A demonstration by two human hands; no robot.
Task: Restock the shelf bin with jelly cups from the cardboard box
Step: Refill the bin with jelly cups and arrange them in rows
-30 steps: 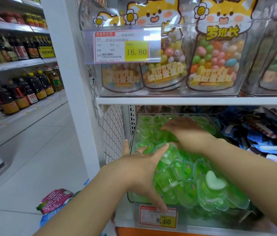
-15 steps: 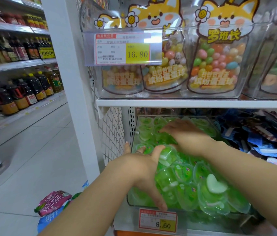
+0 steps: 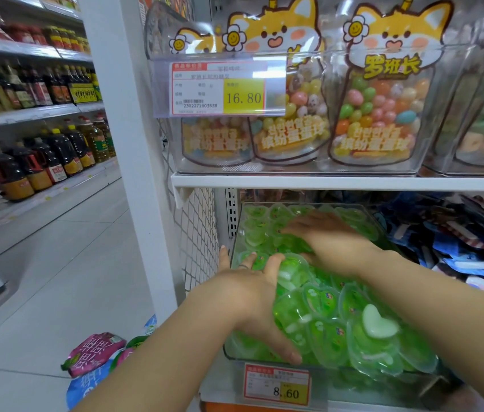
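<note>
1. The shelf bin (image 3: 294, 204) is heaped with green jelly cups (image 3: 323, 307), which are piled above its front rim.
2. The left hand (image 3: 249, 292) lies spread wide on the near left of the pile. The right hand (image 3: 329, 242) rests flat on cups farther back. Neither grips a cup.
3. Filling looks nearly done, and levelling the heap seems to be what remains. The cardboard box is out of sight.

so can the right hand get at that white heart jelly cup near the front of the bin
Probably yes. The white heart jelly cup lies uncovered on top of the green jelly cups, and the right hand, flat on them further back, would only need to draw back to it.
</note>
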